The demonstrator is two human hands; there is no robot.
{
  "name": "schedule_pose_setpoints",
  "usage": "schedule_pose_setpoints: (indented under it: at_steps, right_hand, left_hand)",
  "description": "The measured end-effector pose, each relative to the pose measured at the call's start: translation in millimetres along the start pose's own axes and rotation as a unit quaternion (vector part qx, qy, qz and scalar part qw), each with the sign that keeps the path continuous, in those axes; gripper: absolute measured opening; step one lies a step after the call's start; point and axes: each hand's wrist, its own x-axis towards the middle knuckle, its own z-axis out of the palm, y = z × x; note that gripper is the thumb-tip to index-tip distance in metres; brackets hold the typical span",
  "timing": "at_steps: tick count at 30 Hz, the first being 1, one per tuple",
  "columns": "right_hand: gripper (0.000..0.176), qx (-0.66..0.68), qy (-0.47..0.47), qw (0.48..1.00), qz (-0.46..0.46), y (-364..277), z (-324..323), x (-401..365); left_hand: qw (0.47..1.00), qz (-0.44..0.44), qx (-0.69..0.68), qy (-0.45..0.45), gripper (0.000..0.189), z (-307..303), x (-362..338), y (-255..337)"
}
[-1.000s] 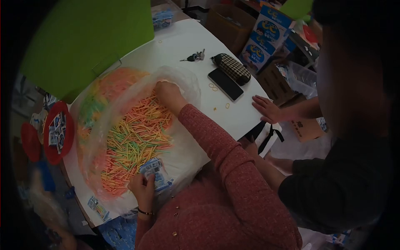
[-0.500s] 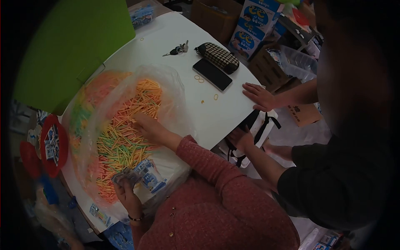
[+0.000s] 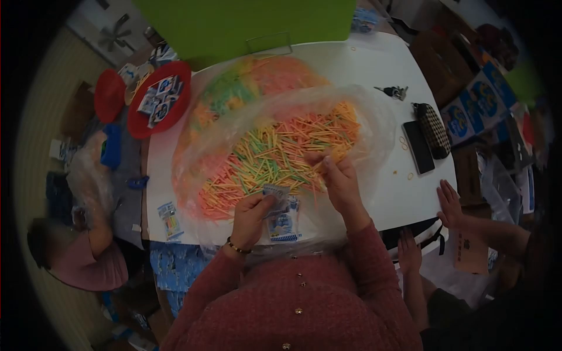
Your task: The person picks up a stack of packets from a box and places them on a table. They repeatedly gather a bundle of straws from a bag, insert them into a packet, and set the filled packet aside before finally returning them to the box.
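A large clear plastic bag (image 3: 374, 126) lies open across the white table, full of thin pink, yellow, orange and green sticks (image 3: 275, 155). My left hand (image 3: 249, 222), a beaded bracelet on its wrist, pinches a small clear-and-blue plastic packet (image 3: 278, 198) above the near edge of the pile. Just under it lies another blue-and-white packet (image 3: 283, 227). At the right part of the pile, my right hand (image 3: 342, 184) has its fingertips closed on a few sticks; how many is hidden.
Left stands a red basin (image 3: 182, 111) holding packets; a filled packet (image 3: 170, 221) lies at the table's left corner. Keys (image 3: 393, 92), a phone (image 3: 418, 146) and a checked pouch (image 3: 433, 130) lie right. Another person's hand (image 3: 449, 205) rests by the right edge. A green panel (image 3: 246, 26) stands behind.
The view has swung left, so the table now faces me squarely and a person at the left shows. My right hand has drawn back toward the near right of the pile. The left still holds its packet.
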Motion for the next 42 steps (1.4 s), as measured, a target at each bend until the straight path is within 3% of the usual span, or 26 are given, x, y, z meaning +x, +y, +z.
schedule_pose_setpoints:
  at_steps: [2, 5, 11, 13, 14, 16, 17, 18, 19, 20, 22, 23, 25, 29, 31, 32, 38, 42]
  right_hand:
    - [0.018, 0.022, -0.003, 1.0, 0.0, -2.5, 19.4, -6.5]
    - [0.014, 0.061, -0.021, 0.996, -0.068, -13.4, 40.8, -14.9]
    - [0.01, -0.013, -0.06, 0.991, -0.117, -7.5, 43.4, -0.5]
    - [0.01, -0.315, -0.057, 0.936, -0.149, 6.2, 17.9, 19.9]
    - [0.01, -0.318, -0.054, 0.934, -0.152, 17.3, 4.3, 25.1]
    - [0.01, -0.514, -0.08, 0.826, -0.218, 23.9, -6.6, 33.3]
    - [0.01, -0.518, -0.079, 0.824, -0.218, 27.0, -13.4, 33.3]
    - [0.009, -0.357, -0.039, 0.918, -0.168, 18.8, -1.3, 27.5]
    - [0.009, -0.181, 0.005, 0.977, -0.111, 11.3, 8.5, 22.1]
    - [0.009, -0.181, 0.004, 0.978, -0.107, 4.2, 11.2, 19.5]
    - [0.011, -0.031, 0.0, 0.999, -0.036, -7.7, 10.7, 17.3]
    - [0.011, -0.031, 0.0, 0.999, -0.037, -7.0, 7.1, 17.3]
    - [0.014, -0.155, 0.031, 0.985, -0.073, -1.7, 0.4, 16.9]
    - [0.019, -0.136, 0.072, 0.983, -0.095, 1.4, -1.2, 12.1]
    - [0.024, 0.038, 0.063, 0.997, -0.037, -8.9, 5.9, 8.0]
    - [0.024, 0.038, 0.064, 0.997, -0.036, -11.4, 7.9, 6.1]
    - [0.018, 0.082, -0.039, 0.994, -0.052, -26.4, 40.4, -10.8]
    - [0.015, -0.043, -0.076, 0.993, -0.079, -31.4, 54.4, -14.2]
  left_hand:
    - [1.0, 0.014, 0.023, 0.015, 0.016, 7.4, 1.1, 4.1]
    - [0.998, 0.034, 0.055, 0.012, 0.017, 4.9, 4.9, 0.0]
    - [0.995, 0.067, 0.074, 0.022, 0.019, 3.7, 5.6, 2.5]
    - [0.993, 0.079, 0.087, 0.023, 0.019, 1.4, 5.0, 3.3]
    - [0.994, 0.077, 0.072, 0.03, 0.02, 2.4, 3.7, 4.6]
    - [0.995, 0.075, 0.057, 0.03, 0.02, 2.0, 6.3, 6.2]
    - [0.996, 0.072, 0.05, 0.026, 0.021, 0.9, 7.8, 4.4]
    - [0.997, 0.064, 0.042, 0.027, 0.022, 0.0, 4.7, 0.9]
    - [0.997, 0.06, 0.041, 0.03, 0.022, 0.0, 3.3, -0.9]
    - [0.998, 0.044, 0.027, 0.019, 0.022, 0.4, 5.1, -1.0]
    - [0.999, 0.03, 0.013, 0.007, 0.022, 2.4, 5.7, -1.0]
    - [1.0, 0.007, -0.003, 0.005, 0.022, 4.1, 6.2, -0.3]
    - [1.0, -0.018, -0.019, 0.001, 0.022, 7.6, 7.3, 0.7]
    - [0.999, -0.018, -0.031, -0.008, 0.022, 14.8, 10.0, 3.1]
    - [0.999, -0.028, -0.043, -0.015, 0.022, 17.8, 9.1, 4.9]
    - [0.998, -0.031, -0.047, -0.028, 0.022, 19.6, 8.6, 6.2]
    - [0.998, 0.009, 0.026, -0.053, 0.022, 17.5, 9.5, 2.8]
    - [0.998, 0.027, 0.027, -0.054, 0.02, 21.1, 7.1, 4.3]
